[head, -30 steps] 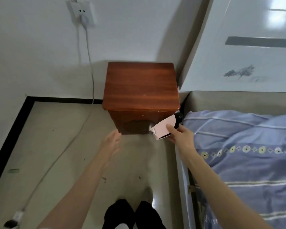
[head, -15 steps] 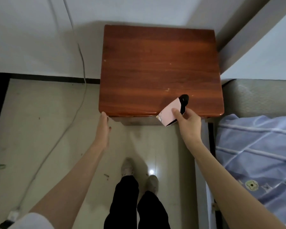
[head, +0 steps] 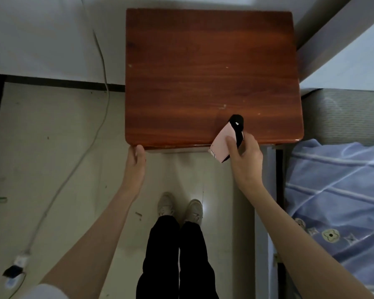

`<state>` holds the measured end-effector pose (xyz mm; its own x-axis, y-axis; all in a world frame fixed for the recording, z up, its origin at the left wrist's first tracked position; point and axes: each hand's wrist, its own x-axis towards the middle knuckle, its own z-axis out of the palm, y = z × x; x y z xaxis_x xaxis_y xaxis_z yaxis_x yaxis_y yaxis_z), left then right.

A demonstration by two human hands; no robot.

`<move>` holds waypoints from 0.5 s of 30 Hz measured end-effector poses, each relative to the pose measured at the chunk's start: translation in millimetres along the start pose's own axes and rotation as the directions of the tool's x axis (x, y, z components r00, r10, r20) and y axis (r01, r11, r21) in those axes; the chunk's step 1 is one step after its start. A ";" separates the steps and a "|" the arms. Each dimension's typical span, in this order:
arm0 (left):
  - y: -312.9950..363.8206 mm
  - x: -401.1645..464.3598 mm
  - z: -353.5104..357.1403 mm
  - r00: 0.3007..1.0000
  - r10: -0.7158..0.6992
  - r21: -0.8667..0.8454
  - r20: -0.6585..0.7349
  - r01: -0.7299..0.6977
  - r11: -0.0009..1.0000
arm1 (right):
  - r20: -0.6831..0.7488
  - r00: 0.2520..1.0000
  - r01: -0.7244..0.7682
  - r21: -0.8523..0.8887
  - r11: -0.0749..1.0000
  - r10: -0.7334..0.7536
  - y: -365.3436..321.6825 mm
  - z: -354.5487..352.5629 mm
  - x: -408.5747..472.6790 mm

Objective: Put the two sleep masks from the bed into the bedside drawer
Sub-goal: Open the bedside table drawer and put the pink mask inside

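I look straight down on the red-brown wooden bedside table (head: 212,76); its drawer front lies under the top's near edge and is hidden from view. My right hand (head: 244,156) is shut on a pink sleep mask (head: 221,143) folded together with a black one (head: 236,126), held over the table's front right corner. My left hand (head: 136,162) reaches under the front left edge of the tabletop, fingertips hidden beneath it, so its grip cannot be read.
The bed with a blue striped quilt (head: 341,190) lies to the right, close against the table. A white cable (head: 99,67) runs down the wall to a plug (head: 15,266) on the floor at left. My feet (head: 179,208) stand just before the table.
I have stepped closer and tilted my view down over the table. My left hand moved forward to the table's front edge. My right hand kept the masks and came over the front right corner.
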<state>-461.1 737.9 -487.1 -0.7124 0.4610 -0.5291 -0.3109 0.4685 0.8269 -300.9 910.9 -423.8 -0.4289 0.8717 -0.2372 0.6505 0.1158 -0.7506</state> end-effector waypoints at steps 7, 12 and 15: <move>-6.9 -7.0 -1.3 0.996 0.043 0.067 -0.082 -0.037 0.997 | -0.057 0.947 -0.282 0.318 0.905 0.315 35.6 -11.7 -26.9; -3.7 -11.9 3.4 0.997 -0.024 -0.087 -0.079 0.017 0.996 | -0.185 0.852 -0.326 0.546 0.772 0.490 56.5 -43.4 -11.6; 5.2 -12.9 10.0 0.993 -0.105 -0.262 -0.060 0.086 0.961 | -0.188 0.837 -0.288 0.648 0.705 0.514 58.3 -67.2 10.3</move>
<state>-447.3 741.9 -478.0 -0.7124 0.3632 -0.6004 -0.5248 0.2923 0.7995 -225.3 958.6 -428.6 0.0932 0.8786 -0.4684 0.1758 -0.4776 -0.8608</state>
